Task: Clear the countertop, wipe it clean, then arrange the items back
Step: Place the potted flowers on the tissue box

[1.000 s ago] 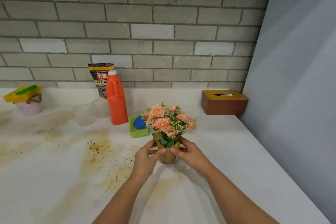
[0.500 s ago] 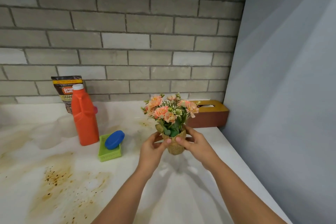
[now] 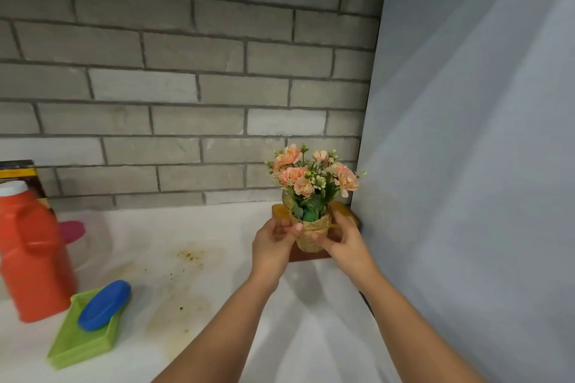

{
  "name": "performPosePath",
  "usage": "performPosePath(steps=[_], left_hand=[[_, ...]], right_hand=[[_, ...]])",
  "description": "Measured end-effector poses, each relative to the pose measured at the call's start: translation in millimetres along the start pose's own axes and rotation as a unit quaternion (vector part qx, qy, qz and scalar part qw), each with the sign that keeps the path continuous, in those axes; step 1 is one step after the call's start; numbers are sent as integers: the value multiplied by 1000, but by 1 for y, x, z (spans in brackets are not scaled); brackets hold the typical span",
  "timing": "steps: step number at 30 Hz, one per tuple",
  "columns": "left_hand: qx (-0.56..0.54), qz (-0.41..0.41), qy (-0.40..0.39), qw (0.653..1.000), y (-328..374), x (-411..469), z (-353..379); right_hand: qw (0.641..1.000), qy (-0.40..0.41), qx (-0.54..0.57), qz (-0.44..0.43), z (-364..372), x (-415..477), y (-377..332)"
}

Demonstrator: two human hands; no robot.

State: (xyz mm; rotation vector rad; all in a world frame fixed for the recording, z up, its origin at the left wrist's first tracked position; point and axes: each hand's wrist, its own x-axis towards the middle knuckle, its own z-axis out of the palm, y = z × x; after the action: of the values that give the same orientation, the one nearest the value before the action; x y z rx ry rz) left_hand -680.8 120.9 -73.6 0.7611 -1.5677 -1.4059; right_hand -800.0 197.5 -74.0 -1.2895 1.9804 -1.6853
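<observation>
Head view: flower pot [image 3: 312, 235] pinched between both hands' fingers [image 3: 295, 227].

Two arms of one person come in from the lower edge. The left forearm [image 3: 224, 320] and the right forearm [image 3: 413, 326] are bare along all that shows, slim and smooth. The left hand [image 3: 270, 242] and the right hand [image 3: 345, 242] are bare to the fingertips. The left thumbnail [image 3: 298, 226] is short and rounded. The elbows and upper arms lie outside the picture.
</observation>
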Motion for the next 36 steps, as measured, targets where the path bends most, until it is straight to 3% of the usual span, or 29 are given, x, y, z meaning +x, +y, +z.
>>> performPosePath(steps=[7,13,20,36], left_hand=[[30,-21,-42,998,-18,48,50],[-23,-54,-55,997,-17,78,80],[10,-62,-98,993,-32,103,95],[16,-89,-121,989,-42,105,95]], right_hand=[[999,38,20,21,-21,51,28],[996,88,-25,1,-28,80,44],[989,129,-63,26,-23,105,61],[984,92,-126,83,-13,110,73]])
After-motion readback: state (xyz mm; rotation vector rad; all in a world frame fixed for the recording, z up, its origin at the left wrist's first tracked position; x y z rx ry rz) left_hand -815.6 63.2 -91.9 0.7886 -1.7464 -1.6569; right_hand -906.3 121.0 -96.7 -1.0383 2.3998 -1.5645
